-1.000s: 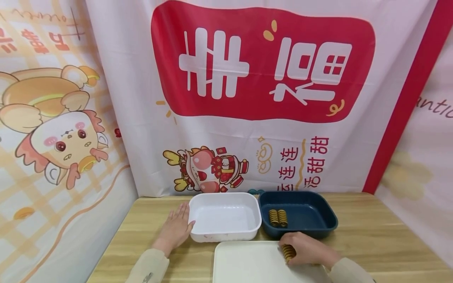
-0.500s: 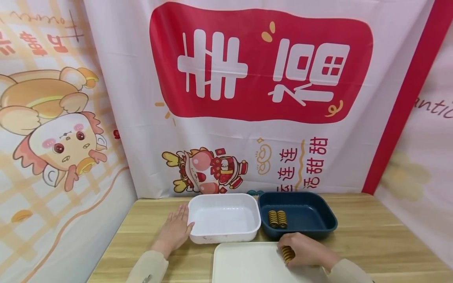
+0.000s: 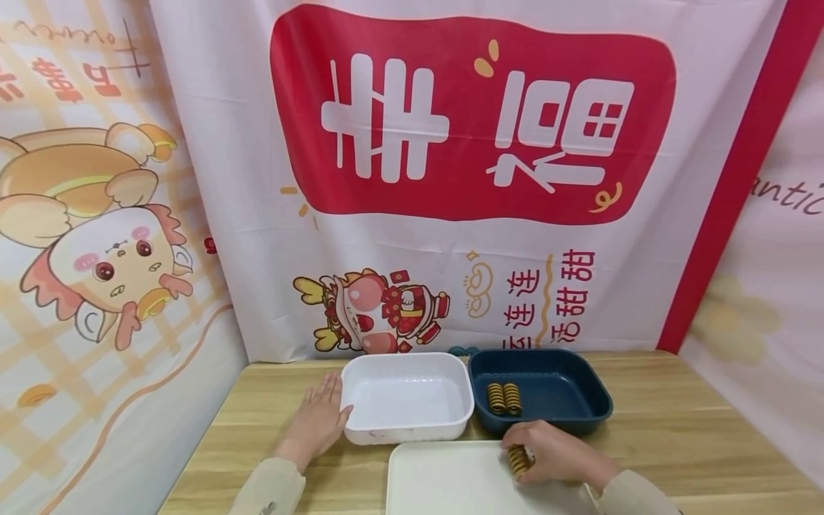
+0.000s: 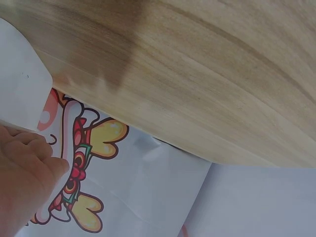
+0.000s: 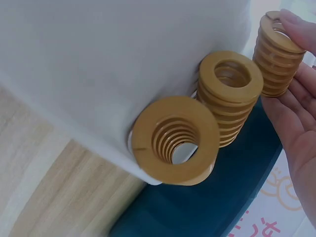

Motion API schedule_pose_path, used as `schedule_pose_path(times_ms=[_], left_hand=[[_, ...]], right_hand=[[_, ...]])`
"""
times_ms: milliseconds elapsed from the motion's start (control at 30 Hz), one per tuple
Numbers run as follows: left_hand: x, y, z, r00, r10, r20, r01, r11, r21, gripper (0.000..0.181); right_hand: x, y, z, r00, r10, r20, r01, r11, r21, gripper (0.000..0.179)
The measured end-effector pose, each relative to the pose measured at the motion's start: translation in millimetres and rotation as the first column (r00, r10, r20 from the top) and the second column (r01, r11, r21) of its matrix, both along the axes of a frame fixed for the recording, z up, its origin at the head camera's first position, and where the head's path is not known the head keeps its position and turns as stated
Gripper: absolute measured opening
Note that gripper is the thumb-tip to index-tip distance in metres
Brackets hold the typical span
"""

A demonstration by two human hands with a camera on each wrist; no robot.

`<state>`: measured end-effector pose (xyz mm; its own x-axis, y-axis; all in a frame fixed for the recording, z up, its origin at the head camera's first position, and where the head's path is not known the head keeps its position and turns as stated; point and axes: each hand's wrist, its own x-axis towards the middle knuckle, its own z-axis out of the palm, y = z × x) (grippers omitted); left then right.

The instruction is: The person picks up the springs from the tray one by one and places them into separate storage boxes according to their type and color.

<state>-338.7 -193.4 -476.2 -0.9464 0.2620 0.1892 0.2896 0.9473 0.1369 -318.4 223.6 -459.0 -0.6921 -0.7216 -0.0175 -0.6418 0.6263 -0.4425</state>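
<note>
My right hand (image 3: 558, 452) pinches a yellow-brown coil spring (image 3: 518, 463) between thumb and fingers, above the cream tray (image 3: 444, 476). In the right wrist view, the held spring (image 5: 278, 64) is at the upper right; a nearer spring (image 5: 207, 153) and a middle spring (image 5: 229, 96) stand on the pale tray. The hand hides these two in the head view. Two more springs (image 3: 504, 399) lie side by side in the dark blue bin (image 3: 595, 400). My left hand (image 3: 315, 422) rests with straight fingers against the left side of the white bin (image 3: 405, 434), thumb at its rim.
Both bins stand side by side near the back of the wooden table (image 3: 676, 429), directly behind the tray. A printed cloth (image 3: 251, 300) hangs behind the table's back edge, with more cloth walls on either side.
My right hand and the held spring have shifted slightly left over the tray. A small pale gap now shows beside that spring. My left hand stays at the white bin.
</note>
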Motion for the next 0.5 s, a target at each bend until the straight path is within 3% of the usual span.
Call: schedule_pose_path(times_ms=[233, 367, 500], left_hand=[[2.1, 0.2, 1.4, 1.0, -0.002, -0.008, 0.002, 1.0, 0.003, 0.063], [2.4, 0.3, 2.3, 1.0, 0.0, -0.002, 0.0, 1.0, 0.004, 0.063], [1.2, 0.0, 1.6, 1.0, 0.004, 0.003, -0.004, 1.0, 0.0, 0.063]], right_hand=[[0.4, -1.5, 0.0, 0.999, 0.003, 0.045, 0.0, 0.998, -0.068, 0.041], [0.6, -1.2, 1.0, 0.991, 0.02, 0.134, 0.0, 0.989, -0.151, 0.04], [0.1, 0.1, 2.7, 0.966, 0.039, 0.255, 0.023, 0.972, -0.234, 0.04]])
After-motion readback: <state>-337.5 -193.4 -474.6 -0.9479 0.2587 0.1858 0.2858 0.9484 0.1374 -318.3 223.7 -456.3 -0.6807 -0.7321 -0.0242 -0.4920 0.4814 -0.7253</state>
